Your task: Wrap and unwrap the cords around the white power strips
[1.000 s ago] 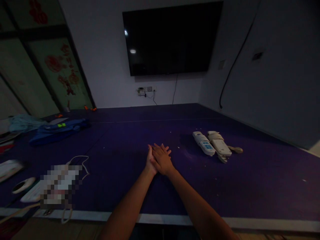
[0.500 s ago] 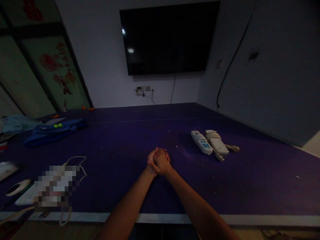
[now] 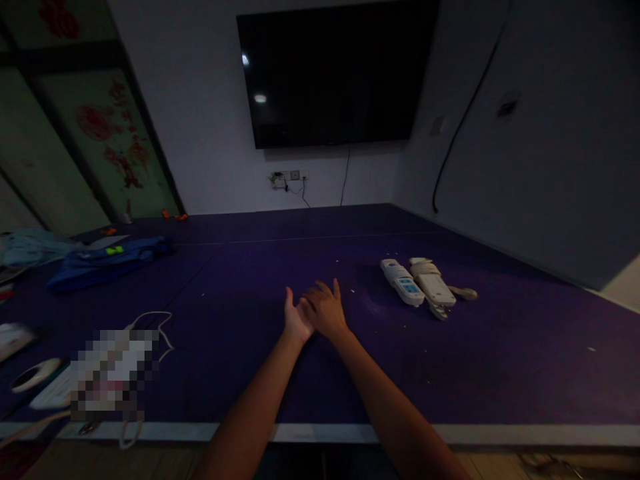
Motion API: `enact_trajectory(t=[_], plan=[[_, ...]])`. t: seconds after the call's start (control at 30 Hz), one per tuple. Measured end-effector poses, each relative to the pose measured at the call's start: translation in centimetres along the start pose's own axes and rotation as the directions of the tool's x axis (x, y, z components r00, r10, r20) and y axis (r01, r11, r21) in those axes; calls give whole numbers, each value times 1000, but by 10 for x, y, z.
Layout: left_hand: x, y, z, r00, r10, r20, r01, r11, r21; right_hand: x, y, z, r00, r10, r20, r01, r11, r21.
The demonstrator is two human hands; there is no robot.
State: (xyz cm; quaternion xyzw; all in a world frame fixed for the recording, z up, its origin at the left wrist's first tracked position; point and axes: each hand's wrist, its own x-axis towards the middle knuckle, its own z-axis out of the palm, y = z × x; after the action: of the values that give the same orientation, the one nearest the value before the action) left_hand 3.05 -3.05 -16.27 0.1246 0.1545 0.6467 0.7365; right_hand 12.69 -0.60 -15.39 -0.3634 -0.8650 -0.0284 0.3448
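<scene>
My left hand [image 3: 298, 321] is open above the purple tabletop [image 3: 240, 373], palm up and thumb raised. Across its fingers lies my right hand [image 3: 326, 309], open too, with its back towards me and its fingers stretched out. The two hands touch, and no object shows between them; part of the left fingers is hidden. To the right of my hands lie two white handsets with cords wound round them. The nearer one [image 3: 404, 283] has blue buttons, and the other handset [image 3: 434, 283] rests beside it.
On the left are a blue cloth [image 3: 110, 261], a pixelated pale item [image 3: 113, 373] with a thin cord, and a white oval object [image 3: 37, 375]. A large dark television [image 3: 335, 73] hangs on the wall above sockets [image 3: 290, 176]. Small white scraps dot the tabletop.
My clasped hands have loosened. The fingers have straightened, the left thumb has lifted away, and the right hand now lies across the left. The handsets have stayed in place.
</scene>
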Motion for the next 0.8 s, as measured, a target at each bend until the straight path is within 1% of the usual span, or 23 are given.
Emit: enact_trajectory(t=[0.07,0.13,0.17,0.23,0.33,0.5,0.6,0.67,0.7,0.77,0.8], plan=[[1,5,-2,999,32,-26,-33,999,-23,0,11,2,984,174,-39,-176,983,-56],[1,9,-2,999,47,-25,-48,999,-24,-1,24,5,954,287,-89,-295,952,-85],[1,10,0,998,56,-24,-57,998,-20,-2,29,6,942,312,-120,-323,943,-85],[0,12,2,997,80,-21,-80,997,-10,-3,36,9,931,315,-187,-332,941,-69],[-1,13,5,995,97,-2,-97,995,8,-3,38,12,928,284,-239,-303,952,-42],[1,13,5,994,108,19,-108,994,31,-2,34,13,933,283,-220,-289,957,8],[3,13,1,992,127,6,-127,991,39,-2,31,11,934,265,-240,-267,963,23],[3,13,-2,990,139,-3,-139,989,43,-3,27,9,948,203,-245,-203,979,25],[3,13,-4,990,138,-2,-138,989,46,-4,23,7,961,151,-231,-149,988,25],[3,14,-7,993,122,0,-121,991,51,-5,14,4,986,4,-169,1,1000,30],[3,15,-9,993,116,-3,-116,992,51,-5,9,3,989,-83,-125,88,995,36]])
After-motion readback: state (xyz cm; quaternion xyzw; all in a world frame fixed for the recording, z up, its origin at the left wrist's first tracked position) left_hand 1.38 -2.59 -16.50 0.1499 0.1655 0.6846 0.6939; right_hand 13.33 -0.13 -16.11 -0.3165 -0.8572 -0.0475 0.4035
